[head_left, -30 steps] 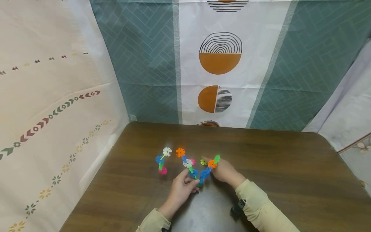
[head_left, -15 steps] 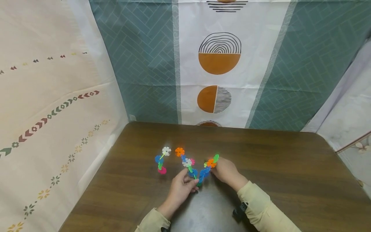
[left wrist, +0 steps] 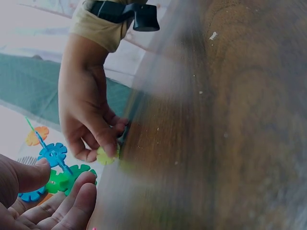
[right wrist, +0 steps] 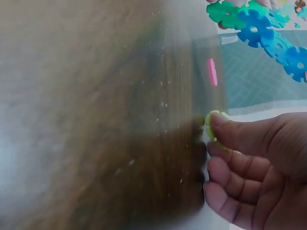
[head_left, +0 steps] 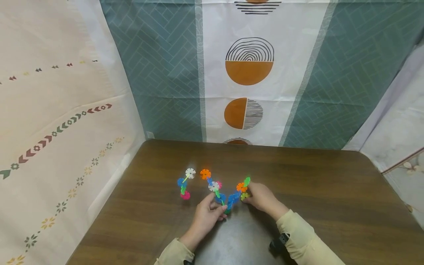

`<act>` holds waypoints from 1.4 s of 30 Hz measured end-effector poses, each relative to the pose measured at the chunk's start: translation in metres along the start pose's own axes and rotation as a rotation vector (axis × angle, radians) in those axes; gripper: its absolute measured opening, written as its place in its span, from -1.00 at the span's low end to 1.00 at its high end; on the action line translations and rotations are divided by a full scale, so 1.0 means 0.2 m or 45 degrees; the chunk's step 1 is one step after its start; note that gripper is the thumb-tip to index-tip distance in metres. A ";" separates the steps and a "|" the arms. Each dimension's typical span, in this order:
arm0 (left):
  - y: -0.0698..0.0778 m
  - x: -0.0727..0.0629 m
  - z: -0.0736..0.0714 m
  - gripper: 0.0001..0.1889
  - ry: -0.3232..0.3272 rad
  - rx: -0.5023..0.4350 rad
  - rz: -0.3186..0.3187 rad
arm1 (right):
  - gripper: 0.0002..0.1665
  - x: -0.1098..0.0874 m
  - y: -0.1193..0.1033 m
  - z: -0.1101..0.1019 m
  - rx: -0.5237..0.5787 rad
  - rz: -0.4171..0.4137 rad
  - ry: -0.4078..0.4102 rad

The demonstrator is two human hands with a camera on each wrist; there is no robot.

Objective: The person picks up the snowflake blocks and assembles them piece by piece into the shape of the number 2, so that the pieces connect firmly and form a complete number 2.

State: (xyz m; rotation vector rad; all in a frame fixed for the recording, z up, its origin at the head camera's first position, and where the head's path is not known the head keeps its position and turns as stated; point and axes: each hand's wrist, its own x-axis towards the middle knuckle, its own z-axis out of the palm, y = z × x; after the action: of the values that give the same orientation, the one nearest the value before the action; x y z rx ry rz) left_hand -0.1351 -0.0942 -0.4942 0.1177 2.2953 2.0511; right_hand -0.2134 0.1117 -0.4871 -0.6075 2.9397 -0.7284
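Observation:
My left hand (head_left: 204, 218) pinches the base of a V-shaped chain of slotted snowflake discs near its green disc (left wrist: 74, 179). One arm of the V climbs through a white disc (head_left: 214, 186) to an orange disc (head_left: 205, 174). Its other arm runs through blue discs (head_left: 233, 198) to an orange disc (head_left: 241, 187) and a green one at the tip. Beside that arm, my right hand (head_left: 264, 198) holds a loose yellow-green snowflake disc (head_left: 244, 196) between thumb and fingers. The right wrist view shows this yellow-green disc (right wrist: 209, 125) edge-on, low by the tabletop.
A shorter separate chain, with a white disc (head_left: 190, 173) and a pink disc (head_left: 185, 195) at its ends, stands left of the V. Everything is on a brown wooden table (head_left: 314, 184), with a patterned cloth (head_left: 172, 73) hanging behind it.
My right hand has brought the yellow-green disc from behind the V's right arm round to its near side, rightward and closer to me. My left hand and the chain stay in place.

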 end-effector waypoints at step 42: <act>0.01 -0.01 0.02 -0.83 -0.080 -0.016 -0.016 | -0.75 -0.19 0.01 -0.30 0.606 -0.036 0.378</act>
State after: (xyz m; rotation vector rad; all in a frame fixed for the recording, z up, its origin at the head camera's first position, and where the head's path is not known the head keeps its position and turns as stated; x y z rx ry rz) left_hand -0.1320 -0.0912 -0.4926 0.1647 2.2406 2.0252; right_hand -0.1876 0.1542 -0.4370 -0.5310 2.8310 -1.5776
